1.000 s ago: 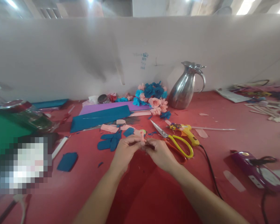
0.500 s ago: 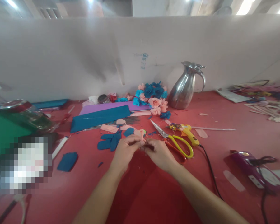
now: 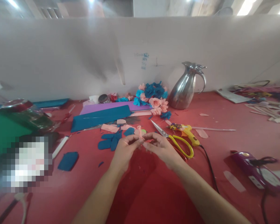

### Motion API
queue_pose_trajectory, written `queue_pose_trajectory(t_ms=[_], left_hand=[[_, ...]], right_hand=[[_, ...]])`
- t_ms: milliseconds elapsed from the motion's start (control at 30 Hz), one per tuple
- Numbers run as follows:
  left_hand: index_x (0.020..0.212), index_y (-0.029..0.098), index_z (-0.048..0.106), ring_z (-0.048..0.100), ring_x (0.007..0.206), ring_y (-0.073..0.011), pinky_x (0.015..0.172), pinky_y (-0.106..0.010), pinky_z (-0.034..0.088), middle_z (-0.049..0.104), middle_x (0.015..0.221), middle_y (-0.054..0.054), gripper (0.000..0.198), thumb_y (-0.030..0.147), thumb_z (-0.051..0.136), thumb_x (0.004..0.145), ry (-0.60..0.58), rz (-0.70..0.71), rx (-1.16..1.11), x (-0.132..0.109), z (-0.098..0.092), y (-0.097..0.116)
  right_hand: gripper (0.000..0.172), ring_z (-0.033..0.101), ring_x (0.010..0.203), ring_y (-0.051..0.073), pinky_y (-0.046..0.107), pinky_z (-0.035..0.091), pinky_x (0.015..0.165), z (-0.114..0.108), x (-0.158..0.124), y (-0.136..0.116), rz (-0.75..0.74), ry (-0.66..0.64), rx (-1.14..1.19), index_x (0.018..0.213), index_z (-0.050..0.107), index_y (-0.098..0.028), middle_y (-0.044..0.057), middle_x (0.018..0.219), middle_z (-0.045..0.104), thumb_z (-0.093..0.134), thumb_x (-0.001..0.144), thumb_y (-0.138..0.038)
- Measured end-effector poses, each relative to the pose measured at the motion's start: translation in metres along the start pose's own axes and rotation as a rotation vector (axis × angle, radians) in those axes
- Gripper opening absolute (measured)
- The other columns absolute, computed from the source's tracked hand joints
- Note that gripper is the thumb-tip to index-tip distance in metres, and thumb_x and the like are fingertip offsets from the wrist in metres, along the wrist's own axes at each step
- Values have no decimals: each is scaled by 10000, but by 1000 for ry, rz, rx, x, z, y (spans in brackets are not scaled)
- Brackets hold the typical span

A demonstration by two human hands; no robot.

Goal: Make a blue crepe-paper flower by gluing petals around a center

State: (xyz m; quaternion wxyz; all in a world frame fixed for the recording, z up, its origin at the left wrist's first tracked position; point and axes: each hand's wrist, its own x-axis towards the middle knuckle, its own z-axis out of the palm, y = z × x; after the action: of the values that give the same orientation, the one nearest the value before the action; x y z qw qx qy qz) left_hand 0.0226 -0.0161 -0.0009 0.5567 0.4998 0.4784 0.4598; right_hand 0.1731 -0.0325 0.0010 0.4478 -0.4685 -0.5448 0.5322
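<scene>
Between my fingertips stands a small rolled piece of pink crepe paper (image 3: 139,131), narrow and upright. My left hand (image 3: 126,151) pinches it at its base. My right hand (image 3: 160,149) is closed at the same spot, its thumb and forefinger meeting the paper's lower end. Left of my hands lie blue paper petals (image 3: 107,143) and pink paper pieces (image 3: 110,128). Yellow-handled scissors (image 3: 180,144) rest just beyond my right hand, blades pointing away to the left. A yellow glue gun (image 3: 189,134) lies beside them.
Behind stand a bunch of blue and pink paper flowers (image 3: 155,102) and a steel jug (image 3: 184,90). Blue paper sheets (image 3: 100,118) lie at the back left, near a clear jar (image 3: 35,116). A purple power strip (image 3: 254,169) and its cable sit at the right.
The rolled pink paper has shifted slightly left and stands straighter. My right hand's fingers have moved up and around its base; my left hand keeps its pinch.
</scene>
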Motion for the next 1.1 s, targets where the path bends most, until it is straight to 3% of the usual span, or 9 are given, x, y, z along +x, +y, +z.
queue_pose_trajectory(t_ms=[100, 233, 467, 733, 1100], left_hand=[[649, 155, 692, 493, 555, -114, 561, -239, 380, 604, 591, -6, 225, 376, 738, 663, -50, -33, -1, -1, 1, 2], [642, 157, 704, 508, 527, -114, 531, -237, 365, 619, 564, -13, 236, 390, 745, 649, -100, -74, 14, -2, 3, 4], [621, 164, 721, 499, 497, -111, 510, -237, 359, 579, 496, 1, 221, 380, 763, 630, -89, -81, 4, -3, 5, 5], [691, 158, 739, 529, 542, -115, 551, -248, 398, 666, 632, -38, 221, 376, 748, 654, -151, -86, -24, -4, 4, 4], [708, 149, 725, 577, 560, -116, 549, -238, 412, 718, 734, -70, 176, 325, 717, 699, -179, -138, -74, -5, 5, 7]], right_hand=[[267, 585, 658, 106, 251, 461, 633, 0, 0, -2, 29, 4, 115, 959, 635, -182, 33, 956, 663, 655, 751, -348], [252, 559, 614, 95, 254, 448, 616, 2, 3, 3, -5, -22, 90, 930, 652, -163, 33, 922, 654, 649, 770, -358], [224, 574, 629, 117, 258, 462, 620, 3, 4, 9, -49, 26, 82, 848, 668, -166, 17, 815, 652, 666, 752, -368], [253, 557, 614, 123, 251, 461, 605, 3, 5, 3, -10, 77, 155, 745, 686, -183, -5, 671, 629, 689, 715, -434], [230, 512, 574, 103, 235, 430, 576, 2, 5, 2, -6, 78, 179, 742, 687, -181, -16, 634, 601, 688, 724, -411]])
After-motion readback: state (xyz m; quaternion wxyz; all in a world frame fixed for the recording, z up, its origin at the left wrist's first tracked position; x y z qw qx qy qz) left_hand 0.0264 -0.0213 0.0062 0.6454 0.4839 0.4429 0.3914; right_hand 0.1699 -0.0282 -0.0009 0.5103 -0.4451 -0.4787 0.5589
